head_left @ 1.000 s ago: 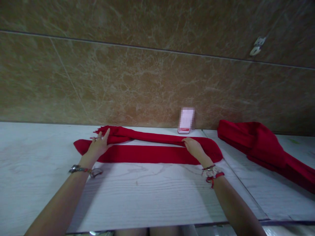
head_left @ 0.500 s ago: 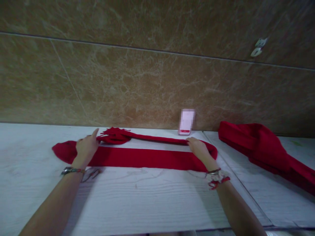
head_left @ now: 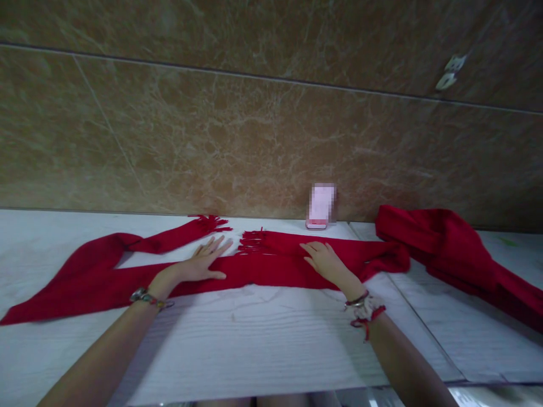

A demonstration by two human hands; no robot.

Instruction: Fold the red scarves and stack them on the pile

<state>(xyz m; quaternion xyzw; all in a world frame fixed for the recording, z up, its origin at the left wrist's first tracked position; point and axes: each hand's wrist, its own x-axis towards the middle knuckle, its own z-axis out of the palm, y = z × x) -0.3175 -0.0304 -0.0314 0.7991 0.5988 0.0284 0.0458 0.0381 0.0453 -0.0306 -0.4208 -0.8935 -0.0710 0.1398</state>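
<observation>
Far to the left of the phone [head_left: 317, 224], the red scarf [head_left: 267, 272] lies on the counter [head_left: 237, 350], its broad fold reaching the edge of view — half a second ago that fold stopped well short of it. Closer in, but left of the phone, two fringed ends [head_left: 211, 224] now face each other across a small gap, one pointing right and one pointing left; earlier the fringe lay in a single bunch. The left hand [head_left: 202, 264], left of the phone and nearer the person, has shifted rightward and is open, fingers spread over the front strip. The scarf's long axis runs left to right, roughly along the wall [head_left: 254, 147] behind the phone. In front of the phone, the right hand [head_left: 324, 263] lies palm down on the scarf, open with fingers loosely extended, where before they bent around a narrow strand. Right of the phone, the scarf's other fold now ends just beside a second red cloth [head_left: 441, 243] — formerly a gap showed there — which slants away rightward and toward the person, apparently unmoved.
</observation>
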